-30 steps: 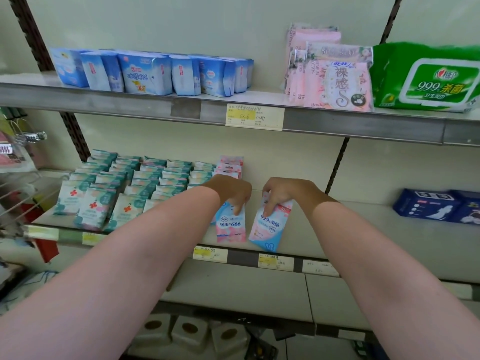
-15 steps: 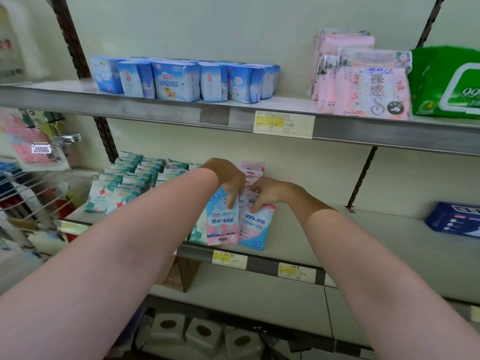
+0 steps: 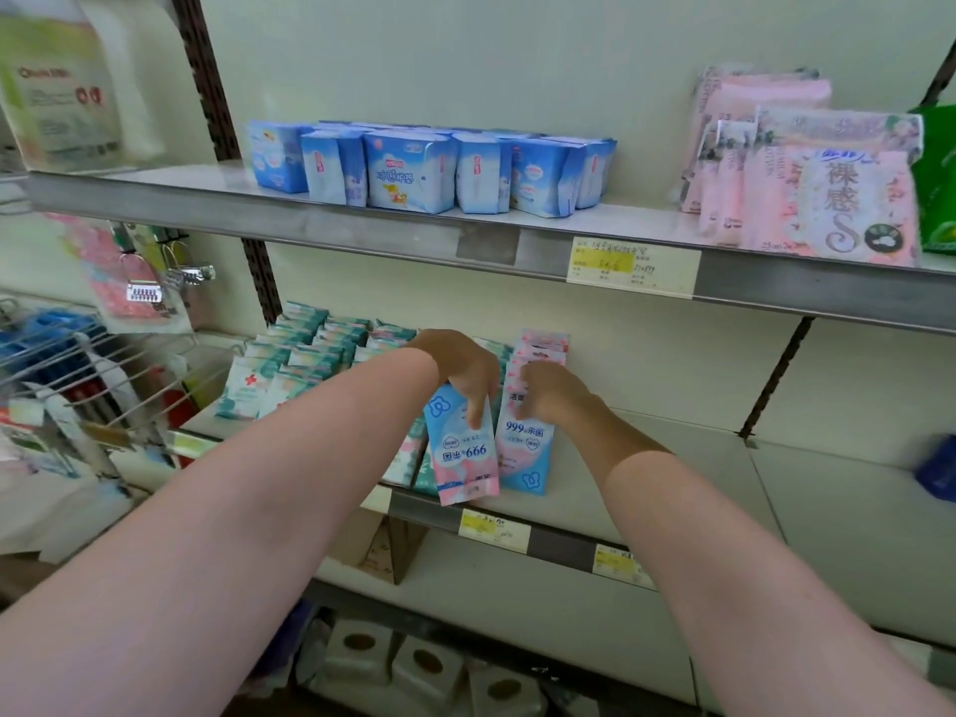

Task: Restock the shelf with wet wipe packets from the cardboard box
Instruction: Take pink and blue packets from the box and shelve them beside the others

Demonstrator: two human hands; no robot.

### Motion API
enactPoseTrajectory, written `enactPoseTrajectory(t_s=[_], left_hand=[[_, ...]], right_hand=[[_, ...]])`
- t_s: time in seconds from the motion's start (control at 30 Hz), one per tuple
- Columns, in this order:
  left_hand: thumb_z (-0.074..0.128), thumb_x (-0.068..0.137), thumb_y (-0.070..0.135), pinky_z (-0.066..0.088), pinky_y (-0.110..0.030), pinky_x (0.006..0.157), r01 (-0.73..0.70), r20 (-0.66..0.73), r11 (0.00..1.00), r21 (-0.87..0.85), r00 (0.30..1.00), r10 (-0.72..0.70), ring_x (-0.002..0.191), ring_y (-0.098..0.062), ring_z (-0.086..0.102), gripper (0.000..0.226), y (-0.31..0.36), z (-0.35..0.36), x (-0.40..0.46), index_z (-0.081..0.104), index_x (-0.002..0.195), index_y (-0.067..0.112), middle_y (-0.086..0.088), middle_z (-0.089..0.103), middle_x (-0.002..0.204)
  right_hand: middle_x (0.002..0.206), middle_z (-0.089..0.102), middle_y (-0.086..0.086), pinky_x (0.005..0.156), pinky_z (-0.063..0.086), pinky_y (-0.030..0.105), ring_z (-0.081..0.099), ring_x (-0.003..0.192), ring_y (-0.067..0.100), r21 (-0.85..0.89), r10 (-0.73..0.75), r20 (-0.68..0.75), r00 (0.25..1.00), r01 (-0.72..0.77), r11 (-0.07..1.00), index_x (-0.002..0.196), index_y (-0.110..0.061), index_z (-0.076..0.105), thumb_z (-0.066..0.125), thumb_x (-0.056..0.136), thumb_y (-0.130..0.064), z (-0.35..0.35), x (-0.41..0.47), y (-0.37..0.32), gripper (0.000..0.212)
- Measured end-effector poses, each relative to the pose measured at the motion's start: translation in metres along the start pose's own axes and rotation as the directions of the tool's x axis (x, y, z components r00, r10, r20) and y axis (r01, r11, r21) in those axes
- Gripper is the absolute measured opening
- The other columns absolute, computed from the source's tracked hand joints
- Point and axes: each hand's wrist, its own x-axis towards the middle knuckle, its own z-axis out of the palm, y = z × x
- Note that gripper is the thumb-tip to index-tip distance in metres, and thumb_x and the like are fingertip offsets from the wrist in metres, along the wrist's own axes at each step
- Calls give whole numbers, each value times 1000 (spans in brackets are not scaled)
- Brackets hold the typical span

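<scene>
1. Both hands work at the front of the middle shelf (image 3: 646, 489). The left hand (image 3: 460, 372) grips the top of one wet wipe packet (image 3: 463, 452), fingers curled over its upper edge, and holds it upside down, its lower end hanging past the shelf lip.
2. The right hand (image 3: 556, 393) grips a second packet (image 3: 525, 450) just to the 3 o'clock side; this one stands upright on the shelf, touching the first.
3. Behind the hands, toward 12 o'clock, a pink row (image 3: 540, 349) of the same packets runs to the back wall, so part of the restocking looks done.
4. I judge the task to be midway: these two packets are not yet settled into the row, and the inverted one probably wants turning.
5. What is left cannot be counted: a cardboard box (image 3: 388, 548) shows only partly on the shelf below, toward 6 o'clock, and its contents are hidden.
6. At 9 o'clock from the hands, teal packets (image 3: 305, 354) fill that end of the shelf in rows; toward 3 o'clock the shelf lies bare up to a dark blue pack (image 3: 939, 468) at the frame edge.
7. The upper shelf (image 3: 362, 225) carries blue packs (image 3: 429, 170) at 12 o'clock and pink packs (image 3: 807, 173) at 2 o'clock, with a yellow price label (image 3: 633, 266) on its lip.
8. Wire racks (image 3: 67, 364) with hanging goods stand at far 9 o'clock; white rolls (image 3: 424, 664) sit low down at 6 o'clock.
</scene>
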Motion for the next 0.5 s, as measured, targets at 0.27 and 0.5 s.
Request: enactPoseTrajectory(t_s=[0.27,0.5], left_hand=[[81,74,39,45,-46,100,-39,7,999,11,999,39,118,-27,53,55,15,-1,14,63,124,27,3,55,133],[81,74,33,51,-39,90,-105,-24,994,-21,994,104,104,-27,61,44,44,-10,27,68,113,18,-1,63,117]], right_hand=[[132,55,6,92,52,40,53,121,28,-1,-78,-115,990,79,997,124,-16,55,79,75,-32,-2,-5,9,56],[119,56,11,88,48,38,57,109,31,160,19,-228,974,18,987,112,-15,62,60,94,-35,-18,-20,46,26]])
